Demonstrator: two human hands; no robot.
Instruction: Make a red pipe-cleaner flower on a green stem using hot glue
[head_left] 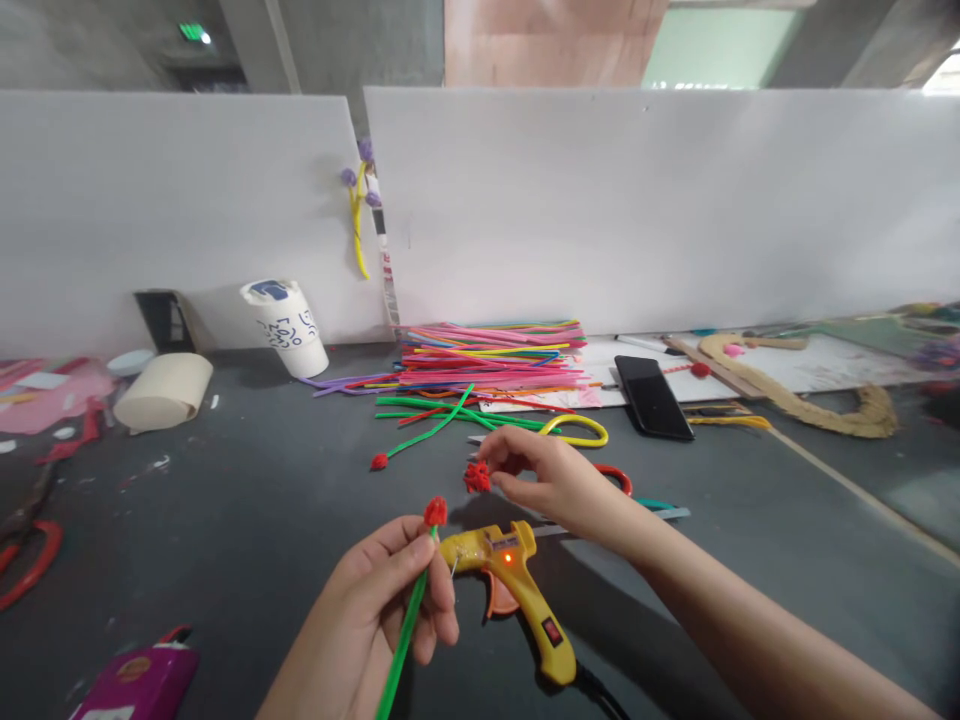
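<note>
My left hand [394,585] is closed around a green pipe-cleaner stem [406,640] that carries a small red fuzzy bud [435,512] at its top. Between the thumb and fingers of my right hand [529,470] is a red fuzzy piece [477,477], just above the table. A yellow hot glue gun [517,575] with its orange light on lies beside my left hand. Behind my hands rests another green stem [427,430] with a red bud [379,461]. Yellow-handled scissors [581,430] lie past my right hand, which hides part of them.
A pile of coloured pipe cleaners [487,360] lies at the back, near a white cup [289,330] and a black phone [652,397]. Red-handled scissors [34,560] and a purple box [139,680] sit at left. White boards [637,210] stand behind the table.
</note>
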